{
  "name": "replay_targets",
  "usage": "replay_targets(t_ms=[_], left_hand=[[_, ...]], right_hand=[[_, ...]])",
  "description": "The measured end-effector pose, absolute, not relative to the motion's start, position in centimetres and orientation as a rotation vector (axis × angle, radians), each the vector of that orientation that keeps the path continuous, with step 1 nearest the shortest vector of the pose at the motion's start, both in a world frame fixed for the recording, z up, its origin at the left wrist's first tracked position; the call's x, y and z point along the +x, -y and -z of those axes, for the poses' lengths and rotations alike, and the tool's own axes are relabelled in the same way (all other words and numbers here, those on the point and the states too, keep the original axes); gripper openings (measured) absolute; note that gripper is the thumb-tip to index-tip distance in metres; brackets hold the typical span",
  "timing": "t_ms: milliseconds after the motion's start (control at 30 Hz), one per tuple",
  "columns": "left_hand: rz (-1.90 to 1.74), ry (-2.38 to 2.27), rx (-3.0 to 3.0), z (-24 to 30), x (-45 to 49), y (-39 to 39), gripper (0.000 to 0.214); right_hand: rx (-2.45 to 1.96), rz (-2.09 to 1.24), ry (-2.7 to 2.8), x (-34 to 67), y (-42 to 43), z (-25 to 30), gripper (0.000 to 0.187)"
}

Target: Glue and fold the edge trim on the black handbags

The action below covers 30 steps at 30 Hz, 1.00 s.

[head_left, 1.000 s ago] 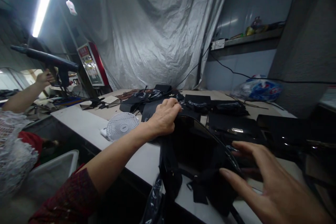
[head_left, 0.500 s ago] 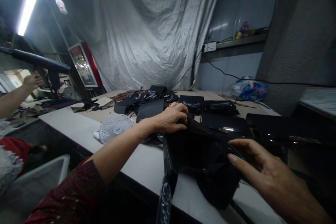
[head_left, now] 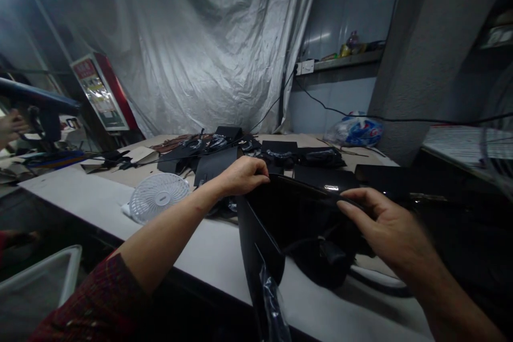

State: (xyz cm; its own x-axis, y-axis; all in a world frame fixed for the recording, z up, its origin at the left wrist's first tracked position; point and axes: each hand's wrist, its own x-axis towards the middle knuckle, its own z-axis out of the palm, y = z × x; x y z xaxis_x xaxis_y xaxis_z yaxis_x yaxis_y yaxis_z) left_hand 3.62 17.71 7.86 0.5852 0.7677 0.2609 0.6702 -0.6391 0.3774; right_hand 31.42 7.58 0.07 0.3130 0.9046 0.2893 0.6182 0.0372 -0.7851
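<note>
A glossy black handbag (head_left: 306, 211) hangs over the front of the white table (head_left: 204, 262), its dark inside facing me. My left hand (head_left: 247, 175) pinches the top edge at the left corner. On the right, my right hand (head_left: 387, 227) grips the same edge between thumb and fingers. A strap wrapped in clear plastic (head_left: 273, 302) dangles from the lower left. Beneath the right side, a black curved strap (head_left: 379, 283) rests on the table. The fingertips behind the edge are hidden.
A white fan (head_left: 160, 197) stands left of my forearm. Several black bag pieces (head_left: 218, 163) cover the back, with glossy black ones (head_left: 326, 177) on the right. A co-worker's hand (head_left: 12, 127) is beside a dark machine (head_left: 38, 99). A white bin (head_left: 72, 272) sits lower left.
The view has turned right. The bag's top edge lies flatter, and its left side panel and plastic-wrapped strap have swung. Both hands still hold the edge.
</note>
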Motion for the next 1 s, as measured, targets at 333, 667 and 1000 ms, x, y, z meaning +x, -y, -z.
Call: replay_targets(t_ms=[333, 667, 1000], left_hand=[[-0.640, -1.309, 2.582, -7.8, 3.9, -16.9, 0.010], [-0.598, -1.405, 2.561, -7.9, 4.2, -16.4, 0.009], [-0.688, -1.559, 2.523, -7.4, 4.6, -16.1, 0.012]], right_hand=[[-1.496, -0.588, 1.569, 33.1, -8.7, -2.0, 0.050], [-1.487, -0.548, 1.611, 33.7, -9.6, -1.7, 0.043], [-1.549, -0.565, 1.654, 32.4, -11.7, -2.7, 0.036]])
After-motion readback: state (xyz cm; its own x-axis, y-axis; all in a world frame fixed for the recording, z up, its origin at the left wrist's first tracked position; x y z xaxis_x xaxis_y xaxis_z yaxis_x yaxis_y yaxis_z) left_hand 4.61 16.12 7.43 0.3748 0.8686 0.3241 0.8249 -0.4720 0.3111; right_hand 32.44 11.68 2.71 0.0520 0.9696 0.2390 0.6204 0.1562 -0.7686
